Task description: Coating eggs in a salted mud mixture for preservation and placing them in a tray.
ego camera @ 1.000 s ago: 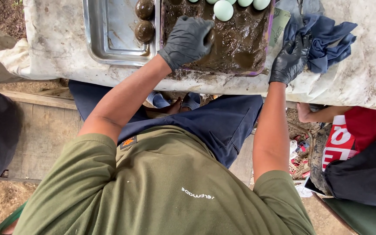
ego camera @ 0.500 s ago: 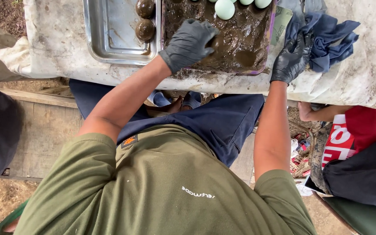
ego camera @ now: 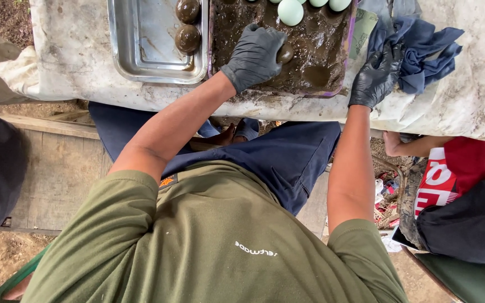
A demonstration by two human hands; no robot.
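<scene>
- Left hand (ego camera: 254, 56), black glove, fingers curled round a mud-coated egg (ego camera: 285, 53); egg sits low in the mud tray (ego camera: 310, 92), thumb side pressed against it. Closed grip, but only partly wrapped.
- Right hand (ego camera: 376, 78), also gloved, fingers half bent, resting on the tray's right edge beside a blue cloth (ego camera: 422, 45); can't tell if it grips the rim or just leans.
- Risk: wet mud + glove = slick; egg could slip out & crack against the tray or its neighbours.
- Risk: squeezing harder to compensate could break the shell.
- Clean pale eggs (ego camera: 291, 11) lie just above the hand, near enough to get knocked or smeared.
- Steel pan (ego camera: 141, 62) to the left holds two coated eggs (ego camera: 187, 38); they could roll on the bare metal if bumped.
- Tray sits at the table edge (ego camera: 74, 84), over the lap; leaning on it may tip it.
</scene>
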